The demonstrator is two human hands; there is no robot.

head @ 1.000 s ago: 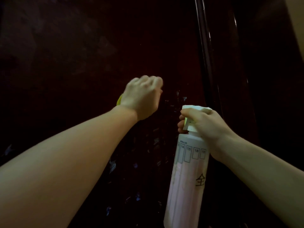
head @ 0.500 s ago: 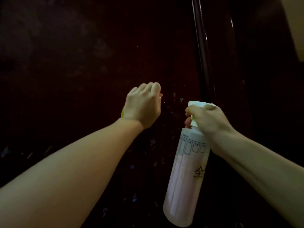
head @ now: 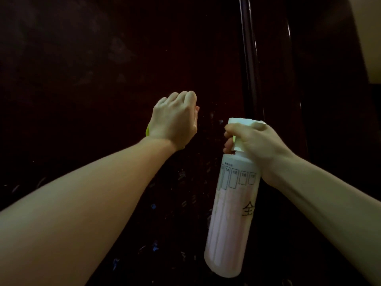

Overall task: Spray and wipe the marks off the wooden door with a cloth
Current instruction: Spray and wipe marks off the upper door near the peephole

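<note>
- Pretty dim in here, basically the whole view is a dark reddish-brown wooden door (head: pixel 103 79), glossy, with a raised vertical moulding (head: pixel 250 58) running down its right side that catches a thin streak of light.
- Top right corner there's a sliver of pale wall (head: pixel 369 38) past the door edge.
- The door panel has pale smudgy marks (head: pixel 121 48) up high on the left, and a scatter of small wet-looking flecks (head: pixel 181 174) lower down, between the two arms.
- The left hand (head: pixel 175 120) is up against the door, back of the hand facing us, fingers curled under into a loose fist.
- A bit of yellow-green cloth (head: pixel 147 131) pokes out just below that hand by the wrist, so the fingers look bunched around it, but most of the cloth is hidden behind the hand.
- The right hand (head: pixel 257 145) grips the neck of a spray bottle (head: pixel 231 213), thumb lying over the top of the white spray head (head: pixel 245 121), fingers wrapped around the front by the trigger. Can't tell if the trigger is actually squeezed.
- Bottle hangs down from the hand, tilted a little, nozzle pointing left toward the door. It's whitish and see-through with pinkish liquid inside, a row of numbered boxes printed near the shoulder and a black handwritten character lower on the side.
- The two hands are near each other but apart.
</note>
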